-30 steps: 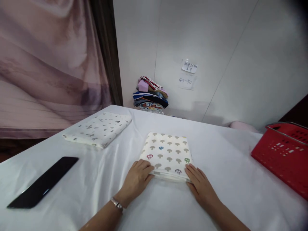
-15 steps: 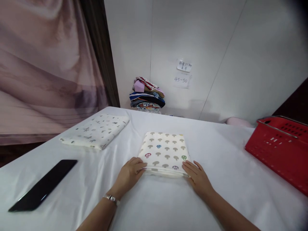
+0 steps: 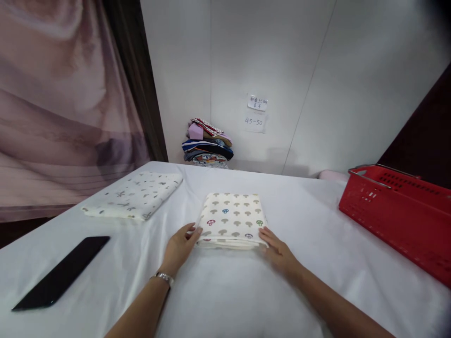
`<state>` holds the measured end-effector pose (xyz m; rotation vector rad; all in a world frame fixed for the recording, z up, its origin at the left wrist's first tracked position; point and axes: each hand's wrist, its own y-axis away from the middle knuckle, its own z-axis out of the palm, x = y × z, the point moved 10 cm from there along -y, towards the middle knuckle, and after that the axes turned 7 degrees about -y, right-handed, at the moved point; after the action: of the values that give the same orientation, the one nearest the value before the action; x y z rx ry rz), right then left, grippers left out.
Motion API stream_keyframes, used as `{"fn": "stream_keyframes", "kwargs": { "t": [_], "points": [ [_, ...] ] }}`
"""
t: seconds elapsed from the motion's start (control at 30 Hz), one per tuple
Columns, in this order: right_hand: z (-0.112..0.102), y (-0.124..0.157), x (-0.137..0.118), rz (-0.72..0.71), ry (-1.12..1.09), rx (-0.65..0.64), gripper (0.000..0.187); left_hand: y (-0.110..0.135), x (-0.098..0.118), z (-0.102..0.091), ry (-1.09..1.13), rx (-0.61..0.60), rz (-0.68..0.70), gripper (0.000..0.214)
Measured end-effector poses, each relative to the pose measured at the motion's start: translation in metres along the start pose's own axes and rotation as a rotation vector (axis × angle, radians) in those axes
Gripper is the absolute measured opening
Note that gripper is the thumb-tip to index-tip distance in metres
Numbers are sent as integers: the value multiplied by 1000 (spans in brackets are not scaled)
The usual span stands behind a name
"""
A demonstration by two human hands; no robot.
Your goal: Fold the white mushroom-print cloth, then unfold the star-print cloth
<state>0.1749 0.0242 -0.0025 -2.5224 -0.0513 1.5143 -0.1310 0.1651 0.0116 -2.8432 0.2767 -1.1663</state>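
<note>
A folded white cloth (image 3: 230,216) printed with grey mushrooms and a few coloured ones lies flat in front of me, its layered edge facing me. At its near left corner is my left hand (image 3: 179,246), thumb along the corner and fingers loosely bent beside the edge. My right hand (image 3: 278,251) rests on the near right corner with its fingers stretched out over the fabric; its lower part is blurred. Both hands touch the cloth without visibly gripping it. Further left lies another folded white cloth (image 3: 136,195) with a grey leaf-like print.
A black flat panel (image 3: 63,272) lies on the white-covered table (image 3: 218,291) at the left. On the right stands a red plastic basket (image 3: 394,216). Behind the table rises a stack of folded fabrics (image 3: 207,143). Paper signs (image 3: 255,123) hang on the wall.
The view has swung slightly right, so everything sits further left. My left hand has slid outward a little at the cloth's corner. The folded cloth looks unchanged.
</note>
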Motion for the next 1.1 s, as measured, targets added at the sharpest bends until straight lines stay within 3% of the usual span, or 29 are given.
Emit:
{"fn": "stream_keyframes", "kwargs": {
  "t": [0.13, 0.27, 0.43, 0.53, 0.63, 0.73, 0.87, 0.97, 1.1],
  "points": [
    [-20, -6, 23, 301, -221, 228, 54, 3, 1, 11, -100, -66, -40, 55],
    [-21, -23, 32, 403, -268, 222, 66, 4, 6, 15, -155, -97, -60, 61],
    [-18, -25, 29, 328, -167, 204, 62, -5, 12, 19, -102, -178, -99, 60],
    [0, -5, 18, 242, -153, 117, 61, -17, 12, 10, -38, -137, -71, 62],
    [19, 22, 11, 262, -142, -21, 59, -24, 0, -1, -44, -60, -97, 62],
    [6, 28, -4, 179, -12, 38, 44, -20, -15, -1, -62, -44, -166, 58],
    [-27, 4, -2, 170, 105, 199, 40, -12, -14, 2, -84, -67, -202, 64],
    [-39, -30, 14, 223, 85, 232, 43, -11, -5, 5, -141, -134, -206, 70],
    [-46, -81, 29, 244, 42, 230, 56, -15, 4, 12, -98, -213, -185, 63]
  ]
}}
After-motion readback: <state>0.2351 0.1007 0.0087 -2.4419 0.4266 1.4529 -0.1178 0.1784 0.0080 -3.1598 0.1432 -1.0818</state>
